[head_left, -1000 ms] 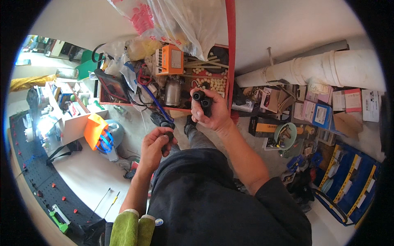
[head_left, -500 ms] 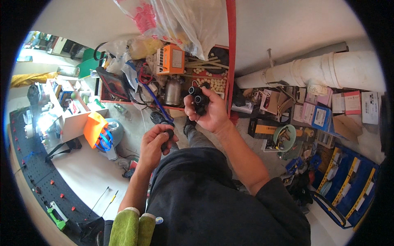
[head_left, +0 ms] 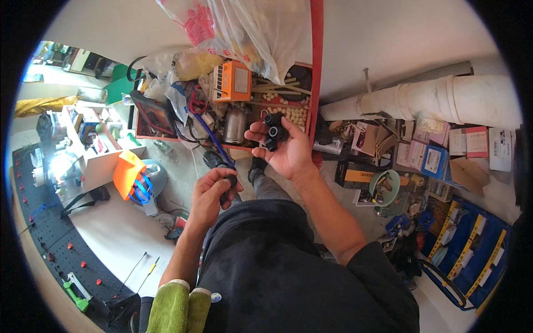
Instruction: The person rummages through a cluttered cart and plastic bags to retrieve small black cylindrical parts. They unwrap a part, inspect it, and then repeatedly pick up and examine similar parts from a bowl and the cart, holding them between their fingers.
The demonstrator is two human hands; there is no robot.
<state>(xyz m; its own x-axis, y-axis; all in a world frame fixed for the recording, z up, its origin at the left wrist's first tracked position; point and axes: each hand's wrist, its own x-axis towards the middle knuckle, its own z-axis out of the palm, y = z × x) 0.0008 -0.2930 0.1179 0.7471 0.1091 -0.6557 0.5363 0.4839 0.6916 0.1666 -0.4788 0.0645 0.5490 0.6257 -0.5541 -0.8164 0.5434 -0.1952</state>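
My right hand (head_left: 286, 149) is raised before the red-edged bin, palm up with its fingers partly spread. A cluster of black parts (head_left: 273, 132) with round, pale-ringed ends rests against its palm and fingers; I cannot tell whether they are one piece or several. Lower and to the left, my left hand (head_left: 212, 191) is closed round a small black rounded piece (head_left: 228, 188), pinched under the thumb. Most of that piece is hidden by the fingers. The two hands are apart.
A red-edged bin (head_left: 244, 147) beyond my hands holds an orange box (head_left: 232, 81), a metal canister (head_left: 235, 125) and cables. Plastic bags (head_left: 239, 33) hang above. Cartons and a green bowl (head_left: 385, 186) stand right, below a white pipe (head_left: 427, 100). A black pegboard (head_left: 50, 222) lies left.
My right hand has turned and opened its fingers a little, so the black parts now lie more in the palm with their ends shifted. The left hand looks nearly the same.
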